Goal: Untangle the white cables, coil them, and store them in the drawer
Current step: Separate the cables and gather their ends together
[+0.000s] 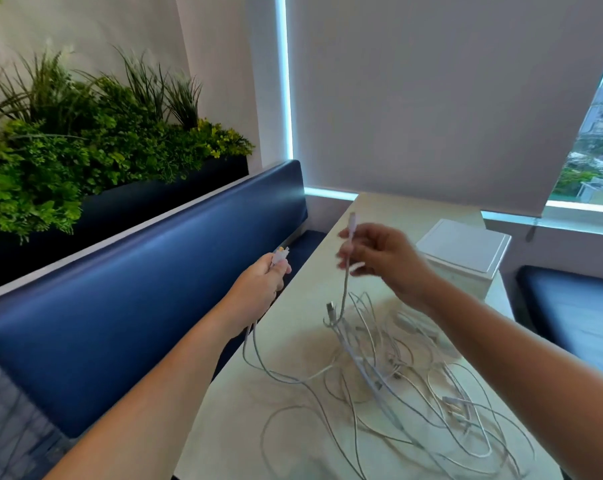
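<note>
A tangle of several white cables (390, 372) lies spread over the pale table (244, 427). My left hand (258, 289) is raised past the table's left edge and grips a cable end with a plug (280, 255); that cable hangs down below my wrist and loops onto the table. My right hand (379, 258) is lifted above the pile and pinches another cable (346, 271) just below its upright plug. This cable drops straight down into the tangle. A loose plug end (330, 310) sticks up beside it.
A white box-like unit (466, 251) stands at the table's far right. A blue bench backrest (137, 296) runs along the left, with a planter of green plants (85, 140) behind it. Another blue seat (577, 313) is at the right. A roller blind covers the window.
</note>
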Tool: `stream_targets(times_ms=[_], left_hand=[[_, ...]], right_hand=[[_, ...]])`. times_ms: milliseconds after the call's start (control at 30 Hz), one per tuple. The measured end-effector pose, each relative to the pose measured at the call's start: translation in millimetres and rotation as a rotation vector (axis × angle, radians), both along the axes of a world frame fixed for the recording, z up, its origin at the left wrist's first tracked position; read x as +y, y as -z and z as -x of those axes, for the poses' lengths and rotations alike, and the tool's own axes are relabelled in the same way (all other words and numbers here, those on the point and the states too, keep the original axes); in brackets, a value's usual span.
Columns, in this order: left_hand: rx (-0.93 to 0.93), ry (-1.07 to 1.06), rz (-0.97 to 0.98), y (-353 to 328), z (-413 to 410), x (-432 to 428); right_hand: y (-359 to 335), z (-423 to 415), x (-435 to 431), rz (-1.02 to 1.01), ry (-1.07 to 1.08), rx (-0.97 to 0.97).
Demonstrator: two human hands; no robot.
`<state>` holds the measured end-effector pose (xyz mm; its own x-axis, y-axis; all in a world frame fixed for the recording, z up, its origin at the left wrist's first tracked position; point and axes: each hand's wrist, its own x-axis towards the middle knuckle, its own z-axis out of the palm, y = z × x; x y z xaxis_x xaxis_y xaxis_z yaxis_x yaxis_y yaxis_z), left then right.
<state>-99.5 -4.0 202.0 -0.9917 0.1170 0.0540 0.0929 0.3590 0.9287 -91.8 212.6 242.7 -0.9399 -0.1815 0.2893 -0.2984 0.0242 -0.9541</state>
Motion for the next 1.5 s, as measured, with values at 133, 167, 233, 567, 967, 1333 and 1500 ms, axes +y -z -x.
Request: stream_targets(times_ms=[133,167,233,567,967,1333,1500], left_hand=[[-0.062,0.067,-0.177,-9.6,-1.2,12.1],[-0.075,0.082,-0.219,-11.5,-1.9,16.2],[-0.092,0.102,-0.276,-13.6,-2.3,23.0],[-0.050,0.083,-0.259,-4.9,-3.1,41.6],[0.099,0.039,-0.133,-10.7,-4.0,49.1],[0.174,0.075,-0.412,-42.8,1.5,41.8],[0.248,0.021,-0.562,-69.9,3.7,30.5]], right_hand=[[24.9,-5.4,-12.7,-0.200,-0.002,-0.079],[29.1,-6.4,-16.6,-0.174,0.002,-0.095],[36.5,-7.6,-23.8,-0.106,-0.004,-0.140],[44.8,-13.5,-39.4,-0.180,0.037,-0.067],[67.1,-3.6,-32.9,-0.462,-0.097,-0.083],[134.3,8.5,-25.7,-0.510,-0.191,-0.226],[152.2,12.3,-11.8,-0.593,-0.144,-0.284]])
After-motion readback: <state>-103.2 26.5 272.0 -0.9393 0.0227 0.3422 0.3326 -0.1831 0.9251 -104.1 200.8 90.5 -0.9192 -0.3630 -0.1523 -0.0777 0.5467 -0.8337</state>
